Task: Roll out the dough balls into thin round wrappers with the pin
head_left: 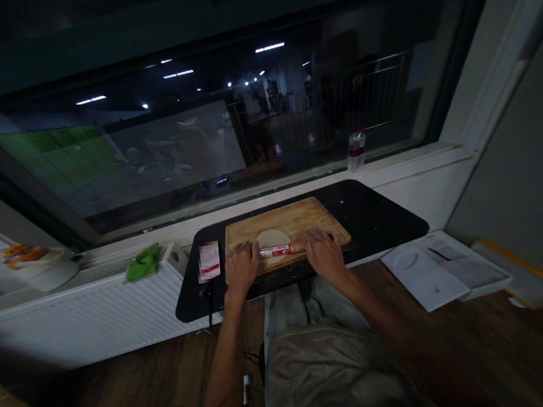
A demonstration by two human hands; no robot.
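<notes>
A round, flat piece of dough [272, 238] lies on a wooden cutting board [298, 214]. Across the dough rests a rolling pin [275, 251] with a red and white label around its middle. My left hand [242, 265] is closed over the pin's left end. Over its right end, my right hand [323, 250] is closed too, fingers curled on the bare wood. Both palms hide the pin's tips.
The board sits on a small black table [379, 215]. On its left lies a phone [208, 261] with a lit screen. A green cloth [142, 263] and white bowl [43, 268] are on the radiator. A bottle [356, 150] stands on the sill. An open white box [423, 273] lies right.
</notes>
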